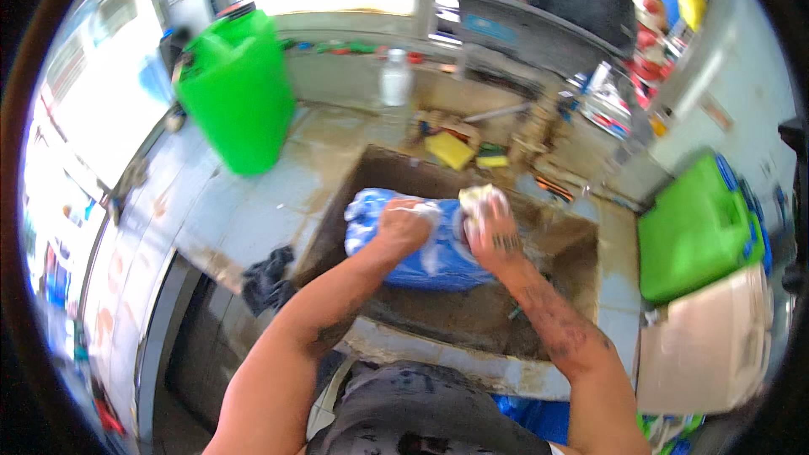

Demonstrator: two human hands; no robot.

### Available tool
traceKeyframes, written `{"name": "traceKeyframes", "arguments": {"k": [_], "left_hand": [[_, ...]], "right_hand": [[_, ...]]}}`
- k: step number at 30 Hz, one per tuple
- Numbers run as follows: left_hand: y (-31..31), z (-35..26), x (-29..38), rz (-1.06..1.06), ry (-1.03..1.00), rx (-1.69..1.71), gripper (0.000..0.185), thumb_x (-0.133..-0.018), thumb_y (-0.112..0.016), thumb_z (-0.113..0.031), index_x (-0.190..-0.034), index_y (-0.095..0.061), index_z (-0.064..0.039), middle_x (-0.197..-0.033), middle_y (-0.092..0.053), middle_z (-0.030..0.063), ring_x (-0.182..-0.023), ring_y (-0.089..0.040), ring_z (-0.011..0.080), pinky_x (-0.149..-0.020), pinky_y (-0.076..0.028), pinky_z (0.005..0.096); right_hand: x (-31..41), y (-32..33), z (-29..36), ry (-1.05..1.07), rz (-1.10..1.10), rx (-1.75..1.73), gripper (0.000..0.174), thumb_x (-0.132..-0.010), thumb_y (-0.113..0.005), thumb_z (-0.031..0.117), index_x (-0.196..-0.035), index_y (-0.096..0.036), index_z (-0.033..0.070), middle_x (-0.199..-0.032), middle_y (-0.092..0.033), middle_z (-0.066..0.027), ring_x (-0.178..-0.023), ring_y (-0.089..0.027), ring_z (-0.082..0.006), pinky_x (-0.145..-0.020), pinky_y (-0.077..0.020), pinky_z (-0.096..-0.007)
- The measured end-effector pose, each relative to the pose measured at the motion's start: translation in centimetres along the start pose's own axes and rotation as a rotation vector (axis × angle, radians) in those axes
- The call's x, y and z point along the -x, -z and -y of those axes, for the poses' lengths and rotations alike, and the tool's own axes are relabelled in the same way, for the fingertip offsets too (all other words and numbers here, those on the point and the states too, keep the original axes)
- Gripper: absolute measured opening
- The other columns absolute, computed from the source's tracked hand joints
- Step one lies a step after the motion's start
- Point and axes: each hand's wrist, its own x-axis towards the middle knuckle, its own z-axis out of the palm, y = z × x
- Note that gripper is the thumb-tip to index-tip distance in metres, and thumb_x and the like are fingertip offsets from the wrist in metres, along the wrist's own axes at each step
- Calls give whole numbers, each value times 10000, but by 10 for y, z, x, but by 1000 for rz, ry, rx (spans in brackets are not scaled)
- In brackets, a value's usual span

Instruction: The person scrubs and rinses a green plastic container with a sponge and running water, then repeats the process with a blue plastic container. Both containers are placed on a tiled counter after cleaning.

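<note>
A blue plastic container [436, 268] with soap suds on it lies on its side in the brown sink basin [442, 322]. My left hand [404, 227] is closed on its upper side, with white foam by the knuckles; the part under my fingers is hidden. In my right hand [493, 237] is a blurred whitish and yellow scrubbing pad or cloth [483, 199], pressed against the container's right end. Behind the basin rest a yellow sponge [450, 150] and a smaller yellow and green sponge [492, 155].
A tall green jerrycan [240, 95] stands on the tiled counter at the left. A clear bottle [396, 79] is near the back wall, left of a large grey plastic bin [537, 19]. Dark cloth [268, 281] hangs by the basin's left corner. Another green container [695, 234] and cardboard [705, 341] are at right.
</note>
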Motion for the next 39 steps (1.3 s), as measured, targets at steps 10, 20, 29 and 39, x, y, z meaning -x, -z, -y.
{"name": "traceKeyframes", "arguments": {"k": [10,20,29,39], "left_hand": [[-2,-22,81,-18,5,332,328,-677,-743,-303,-998,-722,-236,-997,-722,59,-975,-682,241,-935,-507,400],[-78,25,96,-152,194,254,314,-761,-748,-296,-983,-690,-82,-874,-718,135,-780,-685,319,-709,-552,424],[-142,68,100,-33,53,443,374,-813,-683,-208,-1175,-655,-120,-990,-711,186,-856,-686,380,-765,-559,461],[-173,88,78,-8,-54,854,317,-796,-639,-106,-1110,-668,-81,-978,-690,204,-943,-661,389,-809,-533,459]], "right_hand": [[55,23,-86,-239,301,-426,368,-936,-485,144,-1242,-566,-43,-1271,-582,-184,-1196,-535,-319,-1046,-400,-444],[90,7,14,-306,-49,-100,394,-835,-640,160,-1182,-590,-20,-1197,-550,-268,-1114,-488,-480,-954,-394,-548],[211,52,-37,-1072,72,-77,201,-902,-604,146,-1039,-611,0,-960,-657,-189,-868,-629,-409,-841,-494,-481],[159,61,-30,-874,358,-137,380,-885,-653,179,-1191,-579,-33,-1166,-551,-251,-1064,-536,-442,-952,-426,-504]]}}
